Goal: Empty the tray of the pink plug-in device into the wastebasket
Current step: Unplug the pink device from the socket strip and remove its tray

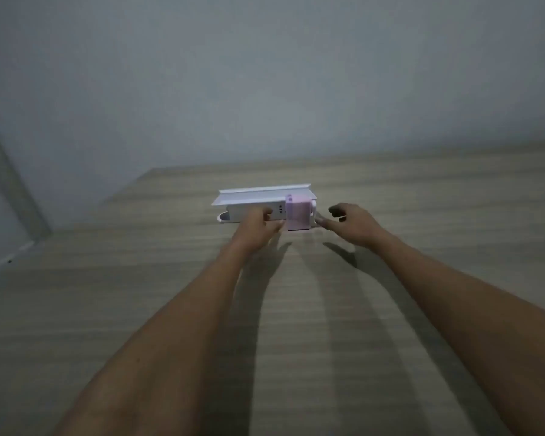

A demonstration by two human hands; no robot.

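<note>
Left hand (258, 226): its grip presses on the white power strip (254, 212), centre of frame.
Right hand (348, 223): grip spread, beside pink plug-in device (298, 217).
Risk: pulling may drag the strip and spill the tray; wastebasket is not in view.

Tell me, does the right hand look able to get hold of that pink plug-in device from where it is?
Probably yes. The right hand hovers open just right of the small pink plug-in device, nothing between them. The left hand rests on the white power strip on the other side, out of its path.

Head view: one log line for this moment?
left hand on white power strip | right hand open beside pink device | wastebasket unseen
</note>
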